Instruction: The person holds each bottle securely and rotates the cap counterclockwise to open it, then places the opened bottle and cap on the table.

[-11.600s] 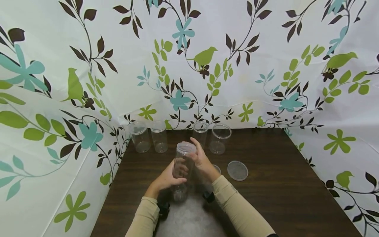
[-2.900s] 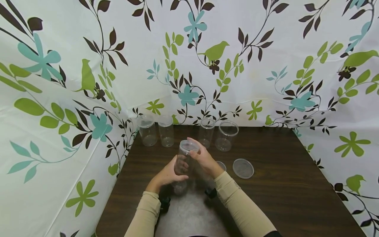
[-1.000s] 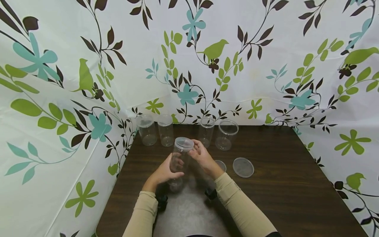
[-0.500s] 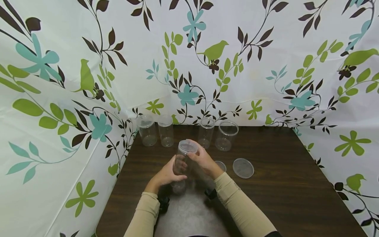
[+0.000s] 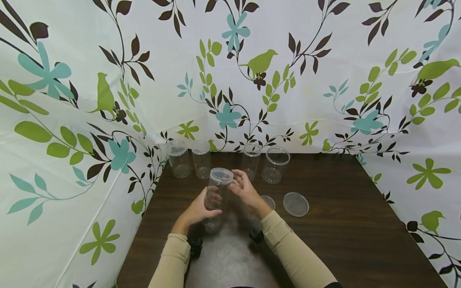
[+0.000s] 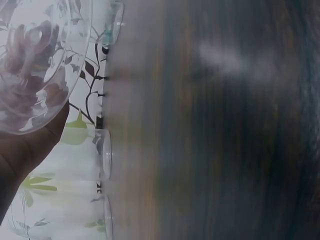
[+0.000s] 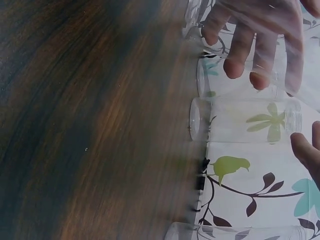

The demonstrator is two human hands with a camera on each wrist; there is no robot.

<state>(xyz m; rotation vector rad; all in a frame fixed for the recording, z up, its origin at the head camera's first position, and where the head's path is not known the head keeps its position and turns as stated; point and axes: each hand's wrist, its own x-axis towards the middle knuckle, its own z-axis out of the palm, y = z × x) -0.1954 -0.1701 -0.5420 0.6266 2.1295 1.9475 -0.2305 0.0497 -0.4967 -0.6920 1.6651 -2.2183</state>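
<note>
We hold clear jar (image 5: pixel 220 192) roughly upright above table (image 5: pixel 345 232), nearer us than back row. Our left hand (image 5: pixel 197 208) wraps jar body, thumb on near side, fingers spread behind, visible through plastic. Our right hand (image 5: pixel 247 195) sits at lid (image 5: pixel 221 175) on jar top, fingers bent beside rim; we cannot tell whether they pinch it. Two loose lids (image 5: pixel 296 204) lie by our right wrist, one partly hidden. We see four other jars (image 5: pixel 272 172) standing along back edge, before patterned sheet (image 5: pixel 273 24).
</note>
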